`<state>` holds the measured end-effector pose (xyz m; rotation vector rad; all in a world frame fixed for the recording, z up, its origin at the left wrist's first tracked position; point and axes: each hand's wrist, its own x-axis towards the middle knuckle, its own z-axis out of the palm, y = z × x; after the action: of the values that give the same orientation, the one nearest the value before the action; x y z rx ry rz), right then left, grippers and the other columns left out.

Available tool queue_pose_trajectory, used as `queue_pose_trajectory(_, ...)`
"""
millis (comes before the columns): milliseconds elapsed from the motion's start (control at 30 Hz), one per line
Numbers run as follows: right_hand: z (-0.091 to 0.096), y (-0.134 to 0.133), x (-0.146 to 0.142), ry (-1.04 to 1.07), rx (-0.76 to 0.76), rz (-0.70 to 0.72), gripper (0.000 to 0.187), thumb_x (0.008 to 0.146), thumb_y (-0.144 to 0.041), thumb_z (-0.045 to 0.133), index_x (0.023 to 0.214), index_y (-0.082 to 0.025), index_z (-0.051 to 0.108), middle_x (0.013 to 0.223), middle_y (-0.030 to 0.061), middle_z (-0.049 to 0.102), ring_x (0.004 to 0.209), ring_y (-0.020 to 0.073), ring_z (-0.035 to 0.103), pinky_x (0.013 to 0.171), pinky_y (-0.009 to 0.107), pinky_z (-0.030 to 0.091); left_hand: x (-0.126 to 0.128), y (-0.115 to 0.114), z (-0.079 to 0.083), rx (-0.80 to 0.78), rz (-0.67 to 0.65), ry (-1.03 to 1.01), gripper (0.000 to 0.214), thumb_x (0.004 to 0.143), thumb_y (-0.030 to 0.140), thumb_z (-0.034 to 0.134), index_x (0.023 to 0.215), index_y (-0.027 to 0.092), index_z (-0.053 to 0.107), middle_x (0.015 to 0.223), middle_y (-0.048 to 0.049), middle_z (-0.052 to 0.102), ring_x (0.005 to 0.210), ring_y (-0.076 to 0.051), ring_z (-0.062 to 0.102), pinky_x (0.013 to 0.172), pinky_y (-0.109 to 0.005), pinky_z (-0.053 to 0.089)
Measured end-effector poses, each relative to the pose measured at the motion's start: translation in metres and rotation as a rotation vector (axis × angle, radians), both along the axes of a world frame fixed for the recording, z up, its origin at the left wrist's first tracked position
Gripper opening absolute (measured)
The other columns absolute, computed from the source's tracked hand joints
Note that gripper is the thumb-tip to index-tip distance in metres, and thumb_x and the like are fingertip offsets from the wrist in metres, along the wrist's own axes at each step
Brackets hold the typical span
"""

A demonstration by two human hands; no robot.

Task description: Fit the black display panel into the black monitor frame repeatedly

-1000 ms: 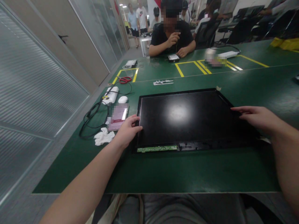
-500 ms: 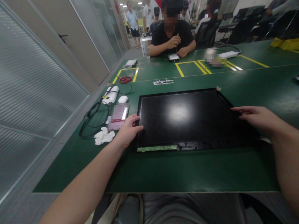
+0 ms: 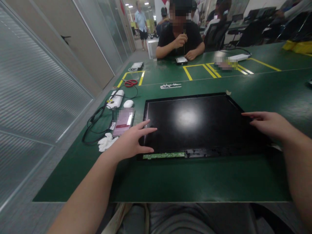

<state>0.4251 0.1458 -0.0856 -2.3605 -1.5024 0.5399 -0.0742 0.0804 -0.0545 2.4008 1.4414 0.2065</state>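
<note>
A large black display panel lies flat in front of me, with a narrow green circuit board along its near left edge. Over the panel's left edge and near left corner, my left hand is open, its fingers and thumb spread. I cannot tell whether its fingertips touch the screen. At the panel's right edge is my right hand, index finger stretched along the rim and thumb below it, closed on the edge. Its other fingers are mostly hidden, with a small dark reddish patch between them.
Left of the panel are a phone, a crumpled white tissue, a white mouse, a white box-like device, black cables and red scissors. White strips lie beyond. Opposite, a person works on a small device.
My left hand has let go of the panel's left edge, moved slightly right and nearer me, and spread its fingers. The right hand and the panel have hardly moved.
</note>
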Motion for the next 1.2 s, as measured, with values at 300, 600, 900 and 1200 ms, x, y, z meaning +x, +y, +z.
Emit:
queue_pose_trajectory(300,-0.001,-0.002,-0.001,0.022,-0.011,-0.042,0.052,0.072,-0.015,0.057,0.122,-0.019,0.074,0.078,0.0055,0.071,0.061,0.0173,0.059,0.054,0.028,0.041,-0.001,0.002,0.008,-0.003,-0.074,0.11,0.068,0.078,0.05,0.079,0.141,0.033,0.06,0.16,-0.0088,0.043,0.133,-0.035,0.056,0.111,-0.046,0.044)
queue_pose_trajectory(600,0.0,-0.004,-0.007,0.122,0.034,-0.079,0.053,0.071,-0.01,0.055,0.12,-0.018,0.074,0.079,0.0051,0.07,0.06,0.0146,0.056,0.052,0.025,0.04,-0.001,0.003,0.006,-0.002,-0.09,0.126,0.057,0.078,0.045,0.077,0.131,0.028,0.066,0.159,-0.0113,0.045,0.131,-0.034,0.058,0.107,-0.044,0.047)
queue_pose_trajectory(900,0.006,-0.005,-0.012,0.147,0.0,-0.088,0.053,0.072,-0.006,0.054,0.12,-0.017,0.073,0.074,0.003,0.068,0.057,0.0128,0.053,0.052,0.024,0.039,-0.001,0.006,0.001,0.032,-0.106,0.154,0.05,0.076,0.039,0.078,0.123,0.026,0.069,0.157,-0.012,0.047,0.127,-0.034,0.061,0.103,-0.044,0.049)
queue_pose_trajectory(1200,-0.001,-0.001,-0.003,0.114,0.021,-0.063,0.052,0.07,-0.01,0.054,0.118,-0.018,0.073,0.078,0.0045,0.07,0.062,0.0152,0.057,0.056,0.026,0.042,-0.003,0.006,-0.001,0.022,-0.091,0.131,0.061,0.077,0.044,0.077,0.134,0.025,0.065,0.154,-0.0141,0.051,0.135,-0.035,0.055,0.109,-0.046,0.045)
